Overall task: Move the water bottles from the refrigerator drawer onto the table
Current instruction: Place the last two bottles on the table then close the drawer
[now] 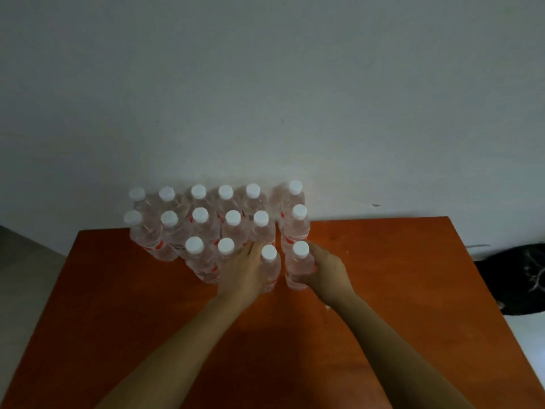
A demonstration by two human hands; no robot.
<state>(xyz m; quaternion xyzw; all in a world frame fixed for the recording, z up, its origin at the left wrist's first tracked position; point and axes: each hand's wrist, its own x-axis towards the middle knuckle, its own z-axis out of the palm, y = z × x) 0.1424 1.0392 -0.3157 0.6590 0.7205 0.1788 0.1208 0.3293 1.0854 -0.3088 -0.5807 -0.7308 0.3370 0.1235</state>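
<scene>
Several clear water bottles (200,228) with white caps and red labels stand upright in rows at the far edge of the orange-brown table (398,290), against the wall. My left hand (244,273) is wrapped around the front-row bottle (269,268) from its left side. My right hand (327,271) grips the neighbouring front bottle (299,265) from its right side. Both held bottles stand upright on the table, at the right end of the front row. No refrigerator drawer is in view.
A pale wall (265,98) rises directly behind the bottles. A dark object (519,278) lies beyond the table's right edge. A pale floor strip (26,261) shows to the left of the table.
</scene>
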